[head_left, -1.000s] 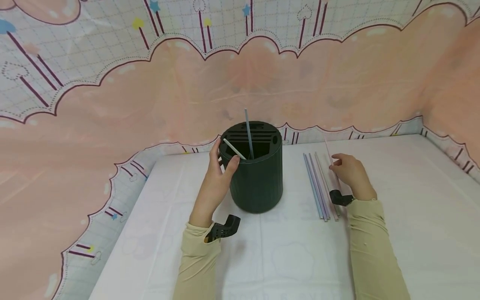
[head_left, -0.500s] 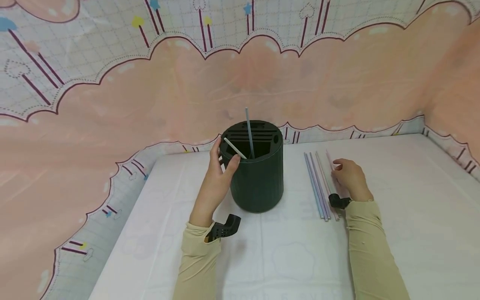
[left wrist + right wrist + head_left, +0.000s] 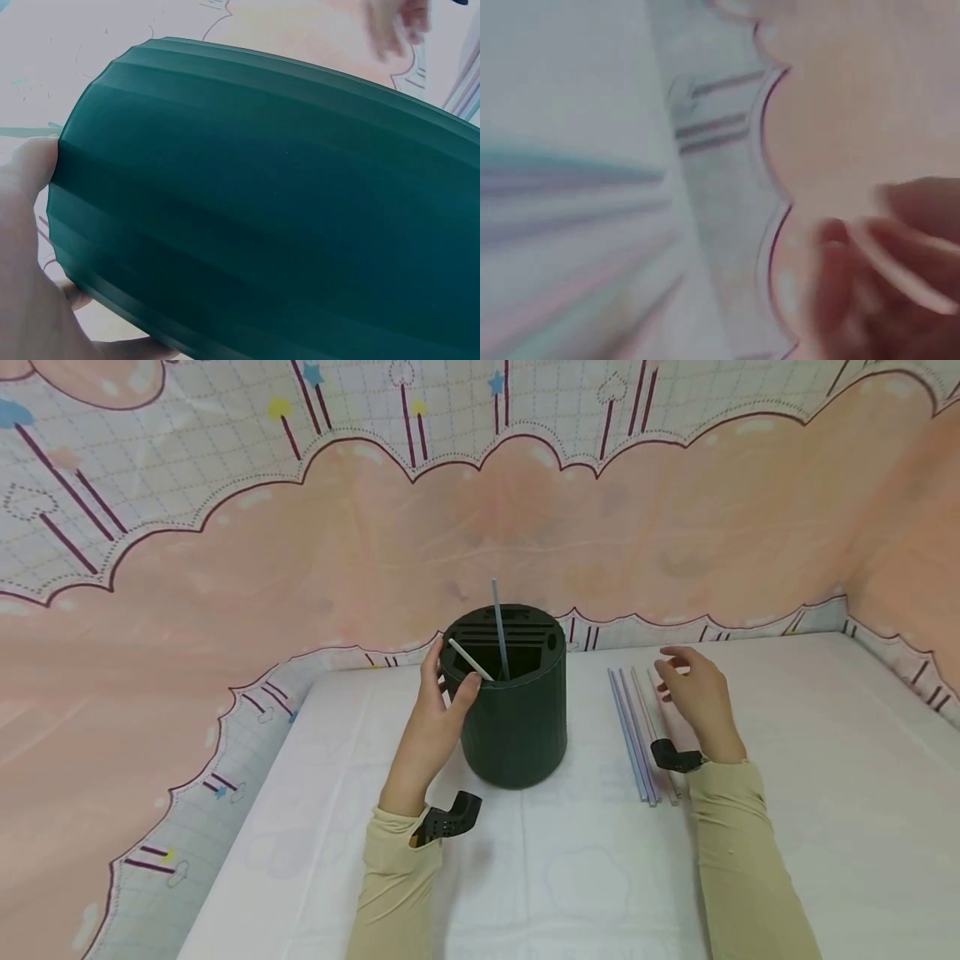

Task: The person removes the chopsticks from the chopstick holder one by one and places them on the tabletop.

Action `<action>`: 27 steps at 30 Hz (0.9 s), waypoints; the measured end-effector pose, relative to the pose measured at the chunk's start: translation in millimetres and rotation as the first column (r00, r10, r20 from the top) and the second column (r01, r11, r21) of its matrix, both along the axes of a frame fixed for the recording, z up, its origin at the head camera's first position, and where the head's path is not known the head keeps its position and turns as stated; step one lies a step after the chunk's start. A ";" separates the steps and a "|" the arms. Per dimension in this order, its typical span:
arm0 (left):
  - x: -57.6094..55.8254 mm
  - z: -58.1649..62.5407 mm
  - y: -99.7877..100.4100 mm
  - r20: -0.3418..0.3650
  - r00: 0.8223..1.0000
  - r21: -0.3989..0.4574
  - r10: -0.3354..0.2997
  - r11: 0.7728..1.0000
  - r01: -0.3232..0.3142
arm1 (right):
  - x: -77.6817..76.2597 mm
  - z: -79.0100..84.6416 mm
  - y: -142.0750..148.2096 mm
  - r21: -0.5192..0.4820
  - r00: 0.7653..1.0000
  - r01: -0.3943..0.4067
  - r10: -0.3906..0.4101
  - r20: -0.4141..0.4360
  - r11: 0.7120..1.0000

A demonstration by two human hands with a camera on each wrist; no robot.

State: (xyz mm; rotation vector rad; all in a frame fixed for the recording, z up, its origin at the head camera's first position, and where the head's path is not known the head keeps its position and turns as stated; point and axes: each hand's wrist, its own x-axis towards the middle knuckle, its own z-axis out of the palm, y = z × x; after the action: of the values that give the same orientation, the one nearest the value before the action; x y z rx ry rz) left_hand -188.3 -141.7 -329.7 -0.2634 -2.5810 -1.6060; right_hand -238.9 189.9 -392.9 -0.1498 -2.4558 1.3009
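Observation:
In the head view my left hand (image 3: 427,727) grips a dark green ribbed pen holder (image 3: 513,735), thumb on its front rim and fingers round the left side. The left wrist view has the holder's ribbed wall (image 3: 262,195) filling most of it. A grey-blue stick (image 3: 500,631) stands in the holder and a pale stick (image 3: 470,658) leans against its rim. To the right, my right hand (image 3: 697,697) hovers over a pink stick (image 3: 654,681), fingers loosely bent and thumb apart from them. Its fingers are blurred in the right wrist view; no held stick is clearly visible.
Several thin pastel sticks (image 3: 633,735) lie side by side on the white tabletop (image 3: 570,877), between the holder and my right hand. A peach patterned cloth (image 3: 517,518) rises behind the table. Slots (image 3: 502,628) cross the back of the holder's top.
My right hand has let go of the pink stick it was raising. That stick lies back on the table and the hand has lifted slightly. My left hand stays put.

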 end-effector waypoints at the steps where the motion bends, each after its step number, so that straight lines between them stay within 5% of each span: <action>1: 0.3 0.0 0.3 0.002 1.000 -0.002 0.001 1.000 -0.001 | 0.1 3.3 -5.4 -0.033 0.997 0.029 -0.031 -0.071 0.999; 4: 0.4 0.2 0.8 0.002 1.000 -0.009 0.002 1.000 -0.002 | 0.6 14.5 -27.1 -0.175 0.945 0.051 -0.104 -0.309 0.983; 8: 0.2 -0.1 0.0 -0.010 1.000 -0.007 0.000 1.000 0.000 | 8.5 33.3 -62.1 -0.234 0.850 -0.082 -0.054 -0.524 0.969; 14: -1.0 -1.5 -0.2 -0.016 1.000 0.001 -0.012 1.000 0.012 | 41.4 67.6 -107.2 -0.123 0.730 -0.276 0.124 -0.672 0.953; 19: -2.5 -1.3 -1.9 -0.018 1.000 0.002 -0.004 1.000 0.004 | 40.7 65.9 -126.7 0.018 0.620 -0.447 0.324 -0.714 0.894; 22: -4.4 -0.9 -2.7 -0.022 1.000 0.013 -0.006 1.000 0.006 | 36.1 61.3 -135.0 0.108 0.596 -0.479 0.414 -0.688 0.871; 27: -7.3 -1.2 -2.5 -0.027 0.999 0.020 -0.021 1.000 0.022 | 34.7 59.5 -147.0 0.284 0.640 -0.367 0.462 -0.614 0.886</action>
State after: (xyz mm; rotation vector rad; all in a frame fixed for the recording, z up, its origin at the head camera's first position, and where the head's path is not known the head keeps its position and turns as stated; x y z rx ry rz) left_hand -195.6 -144.2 -330.9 -0.3102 -2.5494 -1.6228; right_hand -204.2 42.8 -333.3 0.8407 -1.9587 1.0719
